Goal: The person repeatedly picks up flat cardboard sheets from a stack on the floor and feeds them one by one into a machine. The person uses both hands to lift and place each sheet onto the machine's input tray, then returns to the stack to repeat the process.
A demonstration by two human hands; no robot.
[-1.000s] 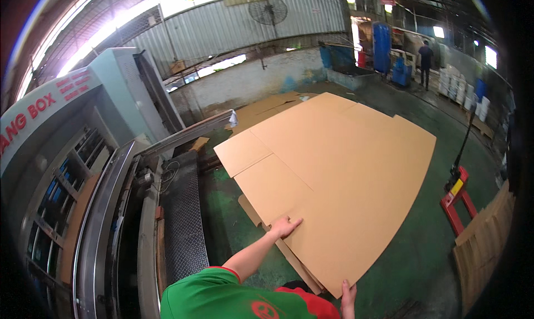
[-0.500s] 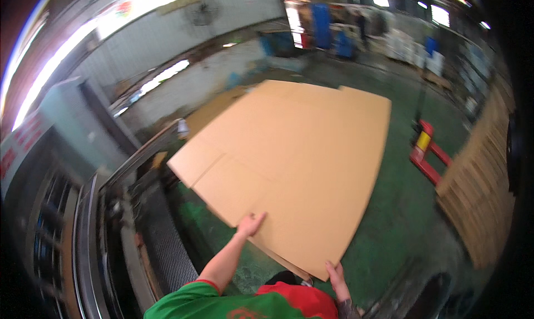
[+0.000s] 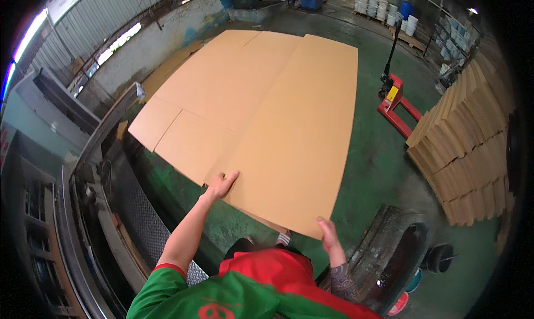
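A large flat sheet of tan cardboard, with creases and a slotted flap at its left side, stretches out in front of me. My left hand grips its near edge, thumb on top and fingers hidden underneath. At the near right corner my right hand pinches the board between thumb and fingers. Below the near edge a second layer of board shows.
To the left runs a machine with a metal rail and a tread-plate strip. A red pallet jack stands at the right, beside stacked cardboard. A dark trough lies near right; white buckets stand at the back.
The view has tilted downward and turned, so the sheet, both hands and the pallet jack appear higher and farther left. Both hands keep their hold on the cardboard.
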